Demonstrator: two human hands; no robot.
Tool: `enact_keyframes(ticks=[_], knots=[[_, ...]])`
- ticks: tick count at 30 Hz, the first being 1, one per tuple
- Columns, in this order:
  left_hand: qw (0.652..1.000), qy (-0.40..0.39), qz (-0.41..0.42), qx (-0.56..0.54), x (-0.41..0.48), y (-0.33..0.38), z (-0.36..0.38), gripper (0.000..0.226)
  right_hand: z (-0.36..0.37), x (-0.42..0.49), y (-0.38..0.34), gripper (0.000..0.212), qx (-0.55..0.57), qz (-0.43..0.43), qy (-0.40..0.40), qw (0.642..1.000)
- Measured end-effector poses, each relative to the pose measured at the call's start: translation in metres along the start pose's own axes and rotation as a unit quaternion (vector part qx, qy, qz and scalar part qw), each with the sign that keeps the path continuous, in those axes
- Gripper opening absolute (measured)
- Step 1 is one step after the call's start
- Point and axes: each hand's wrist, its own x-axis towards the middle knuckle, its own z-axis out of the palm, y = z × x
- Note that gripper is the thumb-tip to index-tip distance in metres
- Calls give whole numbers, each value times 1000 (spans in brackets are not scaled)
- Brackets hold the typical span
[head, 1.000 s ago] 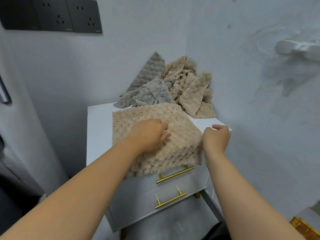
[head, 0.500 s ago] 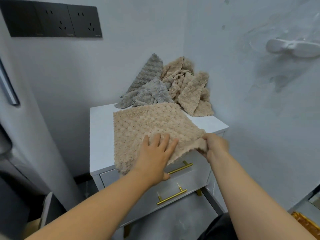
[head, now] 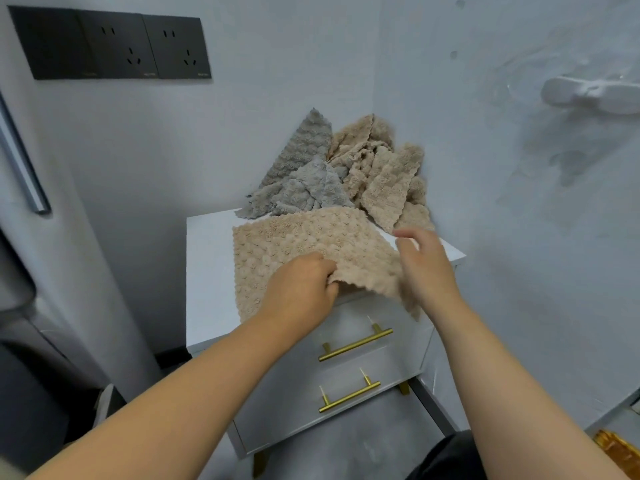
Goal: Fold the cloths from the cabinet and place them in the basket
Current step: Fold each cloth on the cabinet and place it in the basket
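Note:
A beige nubby cloth (head: 311,240) lies spread on the white cabinet top (head: 207,271), its front edge lifted off the surface. My left hand (head: 301,289) grips that front edge with its fingers curled under it. My right hand (head: 427,268) is at the cloth's right side with blurred, loosely spread fingers, and the cloth's front right corner droops beside its palm. Behind, in the corner, sits a crumpled pile of grey cloths (head: 301,188) and beige cloths (head: 384,174). No basket is in view.
The cabinet has two drawers with gold bar handles (head: 355,344). Walls close it in behind and on the right. Black wall sockets (head: 114,46) sit upper left, a white wall fitting (head: 588,95) upper right, and a gold object (head: 616,452) at the bottom right edge.
My left hand went from pressing flat on the cloth to gripping its front edge and lifting it. My right hand let go of the corner it pinched and rose with fingers spread.

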Motion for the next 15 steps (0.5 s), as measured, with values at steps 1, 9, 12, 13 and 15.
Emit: enact_keyframes(ticks=[1,9,12,13,15], knots=[[1000,-4,-8,-9,1,-1,-1,14,1,-4,-5,22,-27,-46,-65,996],[1000,-14,-14,22,9,0,-3,38,27,-20,1,78,-303,-137,-168,928],[998,-22,-4,53,9,-2,-3,36,29,-18,-1,49,-317,-192,-45,928],[998,-27,0,61,9,-3,-3,32,28,-17,-1,42,-305,-201,-3,931],[997,-40,3,63,9,-7,-5,21,25,-15,3,32,-286,-205,53,935]])
